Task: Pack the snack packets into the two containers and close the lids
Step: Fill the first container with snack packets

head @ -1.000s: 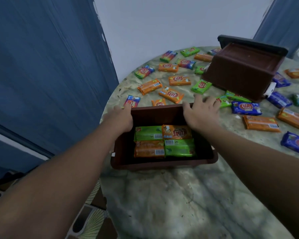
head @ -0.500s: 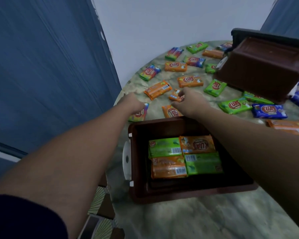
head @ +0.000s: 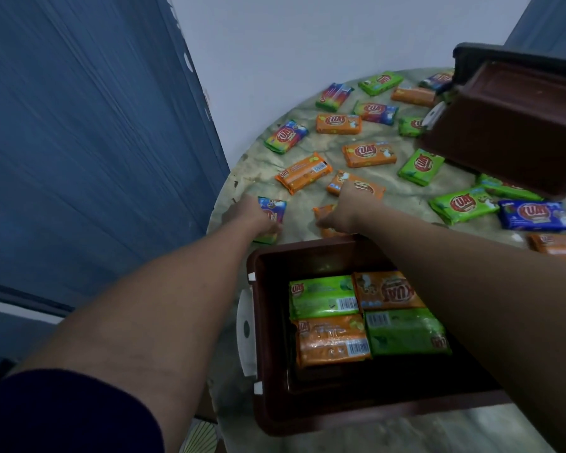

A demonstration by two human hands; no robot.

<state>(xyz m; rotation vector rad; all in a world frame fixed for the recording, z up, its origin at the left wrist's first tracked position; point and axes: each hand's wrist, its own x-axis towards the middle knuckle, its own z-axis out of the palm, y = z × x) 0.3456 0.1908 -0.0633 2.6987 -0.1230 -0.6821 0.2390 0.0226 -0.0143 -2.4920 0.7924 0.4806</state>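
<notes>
Blue curtains and a pale wall back the round, marbled green-grey tabletop (head: pixel 406 197) that fills the right half of the frame, strewn with snack packets. We reach both arms past the near, open dark-brown plastic container (head: pixel 268 403) at lower centre, which already holds four packets in one layer: two green, two orange.

Our left hand (head: pixel 252 214) rests on a multicoloured blue packet (head: pixel 273 207) at the table's left edge, just beyond the container's far-left corner; its fingers lie over the wrapper, and we cannot tell whether they have closed on it. Our right hand (head: pixel 343 214) covers a small orange packet (head: pixel 322 212) just beyond the far rim, its fingertips reaching to a second orange packet (head: pixel 356 188) above it; the grip is hidden here too.

Both targets lie directly ahead of the container's far wall, one under each hand, so the coming move looks like a short draw back toward us and down into the box. The blue packet's long axis runs roughly away from us.

Wrappers read "KUAT" in red ovals, clearest on a green packet (head: pixel 463 206) and a dark blue packet (head: pixel 535 215) at centre right. Barcodes show on the packed ones. A second brown container (head: pixel 510 132) with its dark lid stands at upper right, tilted.
</notes>
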